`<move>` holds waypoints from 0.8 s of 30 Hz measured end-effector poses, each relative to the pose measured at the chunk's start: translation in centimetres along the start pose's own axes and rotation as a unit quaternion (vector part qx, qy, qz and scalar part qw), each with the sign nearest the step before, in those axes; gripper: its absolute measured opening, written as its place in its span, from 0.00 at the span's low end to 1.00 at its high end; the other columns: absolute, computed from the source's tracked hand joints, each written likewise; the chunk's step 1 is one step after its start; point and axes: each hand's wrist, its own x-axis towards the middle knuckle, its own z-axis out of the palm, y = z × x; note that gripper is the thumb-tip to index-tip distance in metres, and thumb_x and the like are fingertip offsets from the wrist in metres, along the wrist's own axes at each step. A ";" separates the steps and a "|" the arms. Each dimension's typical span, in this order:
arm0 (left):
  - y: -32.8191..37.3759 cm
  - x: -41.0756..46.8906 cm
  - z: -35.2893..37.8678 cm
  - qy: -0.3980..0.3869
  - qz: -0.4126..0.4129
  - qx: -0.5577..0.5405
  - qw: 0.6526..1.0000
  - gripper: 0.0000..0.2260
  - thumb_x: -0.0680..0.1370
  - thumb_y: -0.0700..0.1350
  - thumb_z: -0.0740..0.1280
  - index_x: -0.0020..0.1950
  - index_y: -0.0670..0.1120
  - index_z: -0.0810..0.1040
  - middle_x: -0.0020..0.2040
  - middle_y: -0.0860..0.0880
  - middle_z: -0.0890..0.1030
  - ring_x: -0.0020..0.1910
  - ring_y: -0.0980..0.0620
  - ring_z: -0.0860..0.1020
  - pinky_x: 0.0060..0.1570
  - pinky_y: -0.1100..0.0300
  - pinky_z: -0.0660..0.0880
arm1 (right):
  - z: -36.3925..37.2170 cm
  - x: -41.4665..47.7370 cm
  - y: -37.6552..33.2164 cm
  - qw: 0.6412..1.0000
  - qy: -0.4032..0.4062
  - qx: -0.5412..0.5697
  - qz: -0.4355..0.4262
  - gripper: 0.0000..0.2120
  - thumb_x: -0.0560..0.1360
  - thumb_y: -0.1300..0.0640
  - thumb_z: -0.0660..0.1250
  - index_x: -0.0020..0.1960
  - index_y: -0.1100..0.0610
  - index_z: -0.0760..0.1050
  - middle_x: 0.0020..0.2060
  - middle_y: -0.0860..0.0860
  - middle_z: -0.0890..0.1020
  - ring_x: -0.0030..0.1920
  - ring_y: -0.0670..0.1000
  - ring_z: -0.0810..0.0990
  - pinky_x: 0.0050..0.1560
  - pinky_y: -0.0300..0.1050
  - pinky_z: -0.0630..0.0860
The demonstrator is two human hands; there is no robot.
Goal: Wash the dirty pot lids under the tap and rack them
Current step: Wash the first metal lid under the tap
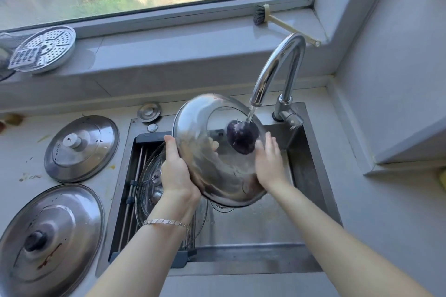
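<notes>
Because the domed stainless-steel lid [210,176], with its glass pane and dark round knob [241,137], is wet and held tilted above the steel sink [304,176], the likeliest mishap is a slip. Only the left hand [175,169] truly grips it, at the left rim. If that hold loosens, the lid would probably drop onto the clear glass lid [147,190] lying in the grey sink rack [137,164] just below, which could chip or crack. The thin stream from the curved chrome tap [277,65] lands on the knob rather than the metal face, so water may scatter outward, and part of the dome could stay unrinsed unless the lid is turned under the flow. The left thumb [169,144] lies over the outer face near the rim while its fingers [214,145] curl behind, faintly visible through the glass. The right hand [269,164] is not clasping: its fingers [270,144] are straight and slightly spread, pressed against the right side of the dome just below the knob. Two soiled flat steel lids, one with a pale knob [80,148] and a larger one with a dark knob [50,236], wait on the counter left of the sink.
</notes>
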 end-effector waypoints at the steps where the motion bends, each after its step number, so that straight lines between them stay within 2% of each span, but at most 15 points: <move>1: 0.0 -0.4 -0.1 -0.024 -0.011 0.017 1.000 0.30 0.78 0.64 0.53 0.49 0.41 0.83 0.43 0.39 0.84 0.40 0.46 0.84 0.44 0.54 0.80 | -0.6 1.2 0.2 1.000 0.004 0.010 0.014 0.24 0.82 0.51 0.47 0.76 0.56 0.49 0.76 0.54 0.53 0.76 0.52 0.50 0.73 0.47 0.48; 3: -0.2 -0.8 -0.4 -0.052 -0.029 0.044 0.997 0.29 0.77 0.63 0.55 0.50 0.41 0.82 0.44 0.38 0.84 0.40 0.44 0.83 0.45 0.51 0.81 | -1.9 2.8 -0.1 0.999 0.004 0.038 0.036 0.22 0.82 0.51 0.47 0.74 0.55 0.58 0.74 0.53 0.61 0.73 0.53 0.59 0.70 0.48 0.55; 5: -0.6 -1.2 -0.5 -0.058 -0.045 0.060 0.995 0.27 0.77 0.62 0.57 0.51 0.42 0.82 0.47 0.38 0.83 0.46 0.40 0.83 0.53 0.46 0.78 | -3.0 3.8 -1.0 0.998 -0.003 0.043 0.047 0.18 0.81 0.52 0.47 0.63 0.52 0.71 0.65 0.52 0.72 0.67 0.55 0.67 0.62 0.49 0.62; 6: -0.9 -1.4 -0.5 -0.060 -0.051 0.066 0.995 0.26 0.77 0.62 0.57 0.52 0.42 0.82 0.49 0.37 0.83 0.49 0.39 0.82 0.55 0.44 0.77 | -3.3 4.0 -1.5 0.999 -0.004 0.028 0.035 0.15 0.80 0.51 0.49 0.55 0.50 0.73 0.59 0.53 0.76 0.64 0.56 0.70 0.59 0.49 0.64; 7: -1.2 -1.5 -0.6 -0.060 -0.056 0.075 0.994 0.26 0.77 0.62 0.57 0.53 0.41 0.82 0.50 0.37 0.83 0.50 0.39 0.82 0.56 0.44 0.76 | -3.5 3.9 -2.1 1.000 -0.008 0.002 0.005 0.15 0.80 0.51 0.49 0.53 0.49 0.74 0.57 0.52 0.77 0.63 0.56 0.71 0.58 0.49 0.65; 9: -1.6 -1.7 -0.8 -0.056 -0.063 0.080 0.993 0.26 0.77 0.61 0.58 0.52 0.40 0.82 0.46 0.37 0.83 0.46 0.40 0.83 0.52 0.46 0.79 | -3.5 3.8 -2.9 0.996 -0.033 -0.048 -0.060 0.17 0.81 0.51 0.49 0.62 0.48 0.72 0.63 0.52 0.74 0.67 0.54 0.68 0.66 0.52 0.62; 11: -1.7 -1.6 -1.1 -0.051 -0.061 0.074 0.994 0.26 0.77 0.60 0.58 0.50 0.39 0.82 0.43 0.37 0.84 0.40 0.42 0.83 0.47 0.48 0.80 | -3.5 3.9 -3.2 0.991 -0.058 -0.088 -0.085 0.18 0.81 0.50 0.48 0.68 0.48 0.68 0.66 0.52 0.71 0.69 0.53 0.65 0.70 0.55 0.58; 14: -1.3 -1.0 -1.6 -0.051 -0.025 0.092 0.994 0.27 0.77 0.60 0.57 0.54 0.37 0.80 0.43 0.37 0.83 0.39 0.41 0.82 0.51 0.46 0.78 | -3.6 3.8 -3.5 0.987 -0.056 -0.089 -0.120 0.19 0.80 0.47 0.48 0.67 0.50 0.67 0.67 0.51 0.69 0.70 0.52 0.63 0.71 0.57 0.57; 16: -1.0 -0.6 -1.7 -0.068 -0.007 0.099 0.993 0.28 0.77 0.61 0.57 0.55 0.37 0.80 0.42 0.38 0.83 0.40 0.42 0.81 0.53 0.45 0.77 | -3.8 3.6 -3.8 0.986 -0.042 -0.085 -0.140 0.21 0.77 0.44 0.46 0.60 0.51 0.69 0.65 0.52 0.71 0.67 0.54 0.65 0.69 0.58 0.59; 18: -0.8 -0.4 -1.6 -0.070 0.008 0.105 0.992 0.26 0.77 0.60 0.57 0.50 0.39 0.82 0.41 0.39 0.83 0.39 0.42 0.82 0.50 0.46 0.78 | -4.0 3.7 -4.4 0.989 -0.036 -0.083 -0.114 0.24 0.75 0.44 0.44 0.62 0.54 0.68 0.64 0.54 0.70 0.67 0.55 0.65 0.69 0.59 0.59; 21: -0.5 -0.9 -0.4 -0.073 0.035 0.133 0.988 0.23 0.79 0.58 0.57 0.41 0.42 0.82 0.38 0.42 0.84 0.40 0.42 0.83 0.47 0.48 0.80 | -4.0 3.4 -5.7 0.990 0.002 -0.125 -0.063 0.19 0.78 0.50 0.44 0.59 0.57 0.67 0.64 0.57 0.69 0.68 0.59 0.62 0.69 0.59 0.58; 23: -0.6 -1.3 0.8 -0.065 0.049 0.135 0.987 0.23 0.80 0.55 0.56 0.36 0.43 0.81 0.31 0.47 0.83 0.33 0.49 0.82 0.38 0.57 0.80 | -3.1 1.8 -7.2 0.980 0.011 -0.171 -0.103 0.21 0.79 0.48 0.45 0.66 0.55 0.66 0.69 0.59 0.64 0.72 0.60 0.57 0.72 0.60 0.53; 24: -0.7 -1.4 1.5 -0.060 0.052 0.125 0.989 0.22 0.80 0.54 0.56 0.37 0.44 0.81 0.30 0.49 0.82 0.32 0.51 0.82 0.36 0.60 0.78 | -2.2 0.5 -8.0 0.972 0.004 -0.186 -0.142 0.22 0.80 0.48 0.46 0.71 0.53 0.62 0.72 0.58 0.60 0.74 0.58 0.52 0.74 0.58 0.47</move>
